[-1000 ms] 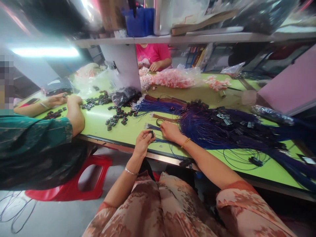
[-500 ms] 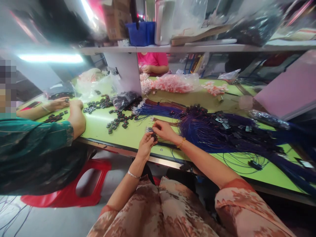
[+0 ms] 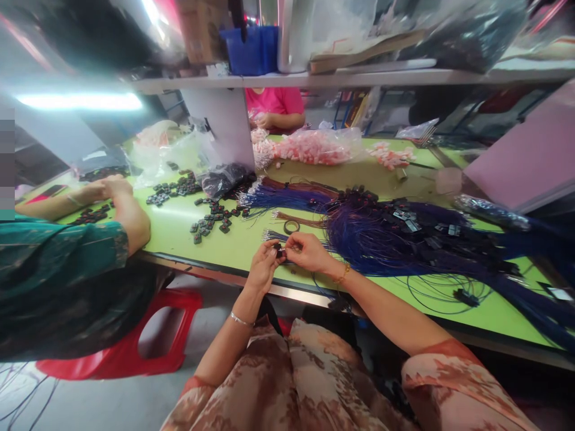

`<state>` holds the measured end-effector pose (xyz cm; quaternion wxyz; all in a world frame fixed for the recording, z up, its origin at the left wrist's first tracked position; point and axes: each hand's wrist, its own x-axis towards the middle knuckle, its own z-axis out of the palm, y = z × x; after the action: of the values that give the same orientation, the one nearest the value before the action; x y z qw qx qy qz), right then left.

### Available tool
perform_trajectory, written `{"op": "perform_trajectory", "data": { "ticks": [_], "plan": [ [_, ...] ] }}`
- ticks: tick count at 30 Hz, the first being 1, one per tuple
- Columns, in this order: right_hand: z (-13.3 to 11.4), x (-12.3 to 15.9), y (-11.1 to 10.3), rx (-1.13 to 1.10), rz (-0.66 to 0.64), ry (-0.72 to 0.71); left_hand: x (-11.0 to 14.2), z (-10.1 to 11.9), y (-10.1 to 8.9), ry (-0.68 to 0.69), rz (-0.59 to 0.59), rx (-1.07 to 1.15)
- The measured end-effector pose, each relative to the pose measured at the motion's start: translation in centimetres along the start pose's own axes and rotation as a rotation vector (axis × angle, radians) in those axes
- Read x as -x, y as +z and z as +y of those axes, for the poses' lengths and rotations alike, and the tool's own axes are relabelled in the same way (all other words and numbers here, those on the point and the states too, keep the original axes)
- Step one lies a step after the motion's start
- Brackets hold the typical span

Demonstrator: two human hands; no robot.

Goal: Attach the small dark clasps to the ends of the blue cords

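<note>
My left hand (image 3: 261, 266) is closed around a small black plastic connector housing (image 3: 278, 250), near the front edge of the green table. Close against its right side, my right hand (image 3: 309, 252) pinches a thin wire whose pale tip points at the housing. Whether the tip is inside it, I cannot tell. Just beyond my fingers lie dark wires (image 3: 268, 236) with silver ends, a black ring (image 3: 291, 227) and brown wires (image 3: 296, 218). A large heap of blue wires (image 3: 354, 236) spreads to the right, with black housings on top.
Loose black housings (image 3: 209, 222) are scattered on the green table (image 3: 175, 230) at left. A co-worker's hands (image 3: 112, 187) are there, beside a red stool (image 3: 179, 311). Behind are a bag of pink-white parts (image 3: 314, 146), another person (image 3: 281, 108) and an overhead shelf (image 3: 287, 81).
My right hand has moved from the silver wire ends toward me and right, to the connector housing. The black ring now shows. The co-worker's hands have shifted slightly left.
</note>
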<state>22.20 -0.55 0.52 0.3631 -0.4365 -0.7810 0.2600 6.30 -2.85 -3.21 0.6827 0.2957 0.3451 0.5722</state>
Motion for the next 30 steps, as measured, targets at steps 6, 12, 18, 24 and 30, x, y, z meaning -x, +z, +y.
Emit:
{"op": "perform_trajectory", "data": {
  "ticks": [6, 12, 18, 24, 30],
  "plan": [
    [-0.4, 0.2, 0.3, 0.041, 0.01, 0.044, 0.2, 0.2, 0.1, -0.004, 0.015, -0.018],
    [-0.3, 0.3, 0.5, 0.046, 0.028, 0.06, 0.2, 0.2, 0.3, 0.01, 0.022, -0.02],
    [-0.2, 0.3, 1.1, 0.049, 0.037, 0.049, 0.2, -0.1, 0.3, 0.025, 0.026, -0.014],
    [0.3, 0.2, 1.6, -0.006, 0.025, 0.085, 0.2, -0.4, 0.3, 0.068, 0.052, -0.063],
    [0.4, 0.2, 1.9, -0.01, 0.017, 0.111, 0.1, -0.5, 0.4, 0.09, 0.108, -0.05]
  ]
}}
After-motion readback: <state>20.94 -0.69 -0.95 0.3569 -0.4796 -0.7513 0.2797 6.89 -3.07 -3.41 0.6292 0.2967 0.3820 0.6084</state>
